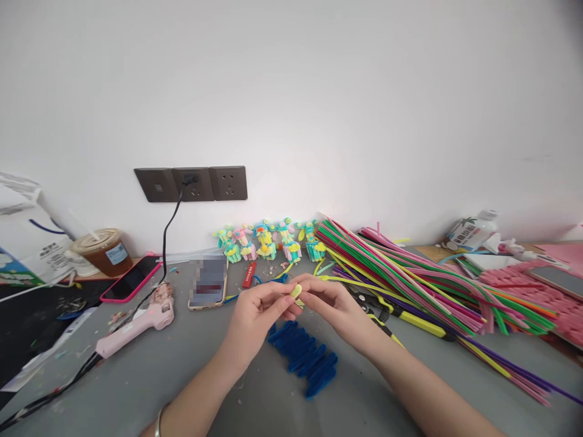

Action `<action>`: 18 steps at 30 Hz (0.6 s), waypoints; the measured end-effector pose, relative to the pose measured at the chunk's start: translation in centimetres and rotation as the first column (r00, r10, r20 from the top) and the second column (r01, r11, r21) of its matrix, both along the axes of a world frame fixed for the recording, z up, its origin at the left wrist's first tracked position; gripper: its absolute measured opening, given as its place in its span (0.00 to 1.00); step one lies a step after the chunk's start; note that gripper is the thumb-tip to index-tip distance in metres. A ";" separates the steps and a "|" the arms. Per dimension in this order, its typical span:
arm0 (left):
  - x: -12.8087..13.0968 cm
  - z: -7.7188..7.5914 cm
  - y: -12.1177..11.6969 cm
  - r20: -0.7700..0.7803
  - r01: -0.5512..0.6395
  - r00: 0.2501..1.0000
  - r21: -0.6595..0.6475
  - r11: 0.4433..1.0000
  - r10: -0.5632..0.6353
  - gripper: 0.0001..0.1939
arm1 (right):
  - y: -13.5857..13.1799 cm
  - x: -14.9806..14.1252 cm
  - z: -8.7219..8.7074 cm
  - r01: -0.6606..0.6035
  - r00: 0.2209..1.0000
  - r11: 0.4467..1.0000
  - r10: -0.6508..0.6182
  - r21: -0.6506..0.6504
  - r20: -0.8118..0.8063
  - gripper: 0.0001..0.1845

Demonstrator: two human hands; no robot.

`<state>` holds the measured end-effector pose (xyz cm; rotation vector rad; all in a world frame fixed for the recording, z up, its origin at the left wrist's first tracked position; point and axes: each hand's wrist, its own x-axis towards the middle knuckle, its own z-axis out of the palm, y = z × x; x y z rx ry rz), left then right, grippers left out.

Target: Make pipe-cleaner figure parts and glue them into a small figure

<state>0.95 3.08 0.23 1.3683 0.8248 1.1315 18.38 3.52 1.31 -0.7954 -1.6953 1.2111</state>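
Observation:
Between my fingertips is a small pale-yellow fuzzy piece (296,291), seemingly of pipe cleaner. My left hand (262,306) pinches it from the left, with a metal bangle on that wrist. My right hand (330,303) pinches it from the other side. Both hands are closed and raised over the grey mat, fingertips nearly touching. Just below them a dark blue pipe cleaner (305,358) bent into a zigzag lies on the mat. Part of the yellow piece is hidden by the fingers.
Several small pipe-cleaner figures (266,241) stand along the wall. A big bundle of coloured pipe cleaners (410,273) lies right, over yellow-handled pliers (421,323). On the left are a pink glue gun (134,331) with a cord, two phones (208,282), and a drink cup (104,252).

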 end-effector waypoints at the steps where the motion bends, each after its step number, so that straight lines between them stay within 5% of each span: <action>1: -0.1 0.1 0.0 -0.029 -0.019 0.999 0.023 1.000 0.020 0.08 | 0.1 0.1 0.1 0.010 1.000 1.000 -0.011 0.017 0.022 0.16; 10: -0.1 -0.2 -0.2 -0.313 -0.080 0.930 0.337 0.938 0.192 0.05 | 0.3 0.2 -1.0 0.147 0.986 0.989 -0.147 0.004 0.075 0.11; 15: 0.0 -0.7 -0.1 -0.314 -0.068 0.914 0.505 0.861 0.257 0.06 | 0.3 0.2 -0.6 0.097 0.995 0.983 -0.098 -0.158 -0.001 0.15; 18: 0.0 -0.4 -0.1 -0.281 -0.083 0.930 0.471 0.878 0.238 0.04 | 0.3 0.2 -0.2 0.064 0.996 0.973 -0.076 -0.221 -0.045 0.16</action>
